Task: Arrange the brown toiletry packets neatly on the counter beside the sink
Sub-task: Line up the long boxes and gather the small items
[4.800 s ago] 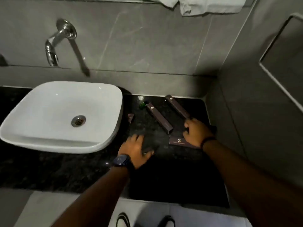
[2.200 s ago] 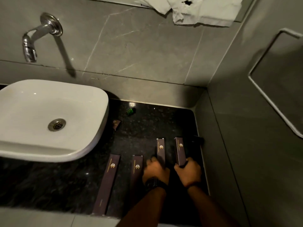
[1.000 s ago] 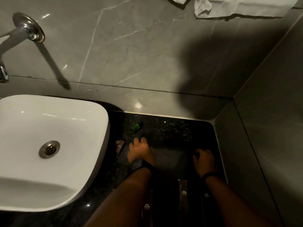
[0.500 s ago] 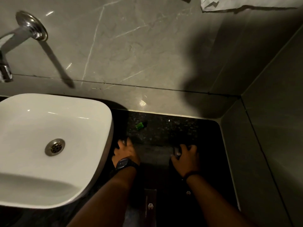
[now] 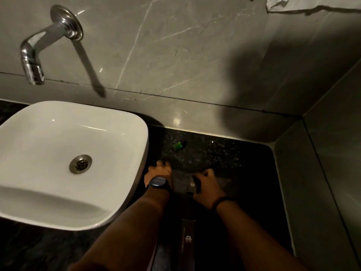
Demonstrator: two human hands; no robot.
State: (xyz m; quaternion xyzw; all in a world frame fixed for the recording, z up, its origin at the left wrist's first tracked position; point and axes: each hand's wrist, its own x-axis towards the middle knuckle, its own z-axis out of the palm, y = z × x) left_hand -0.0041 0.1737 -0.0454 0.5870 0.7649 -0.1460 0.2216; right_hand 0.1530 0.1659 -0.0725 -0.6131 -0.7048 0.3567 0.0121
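Note:
My right hand (image 5: 207,185) grips a small brown packet (image 5: 192,185) with a pale logo, held low over the black counter (image 5: 224,153). My left hand (image 5: 159,171), with a dark watch on its wrist, rests fingers-down on the counter right beside the sink's (image 5: 143,151) right wall; what lies under its fingers is hidden. A long brown packet (image 5: 188,241) lies lengthwise between my forearms near the front edge. My left arm covers the packets further left.
A small green object (image 5: 177,145) lies near the back wall. The chrome tap (image 5: 33,61) juts from the wall above the white sink. Grey tiled walls close the corner at the right. A white cloth (image 5: 312,4) hangs at the top right.
My right hand has moved left and now holds the small packet with its logo showing. My left hand has stayed by the sink's edge. The view has shifted slightly right.

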